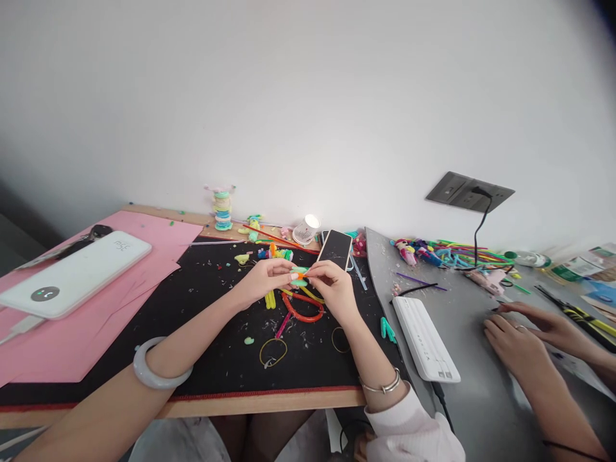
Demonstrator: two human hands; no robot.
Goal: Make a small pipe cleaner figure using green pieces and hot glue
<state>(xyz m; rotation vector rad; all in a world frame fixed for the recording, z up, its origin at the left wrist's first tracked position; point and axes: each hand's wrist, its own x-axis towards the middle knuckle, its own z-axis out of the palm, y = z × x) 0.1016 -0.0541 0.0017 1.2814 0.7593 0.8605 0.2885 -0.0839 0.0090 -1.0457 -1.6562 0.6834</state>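
Over the black mat (206, 346), my left hand (267, 279) pinches a small green and orange fuzzy craft piece (299, 281), seemingly bent pipe cleaner. From the other side, my right hand (333, 285) grips its orange part with thumb and forefinger. My fingertips partly cover the piece, so its full shape is hidden. Just below my hands lies a red-orange pipe cleaner loop (308, 318). Beside it are yellow pipe cleaner pieces (270, 299) and a magenta one (283, 326). A phone (335, 248) lies behind my right hand.
A white power bank (77, 273) rests on pink paper (62, 350) at left; another power bank (426, 339) is at right. A striped stack (222, 210) and a paper cup (307, 229) stand along the wall. A co-worker's hands (520, 343) are over the grey table, near pipe cleaners (462, 255).
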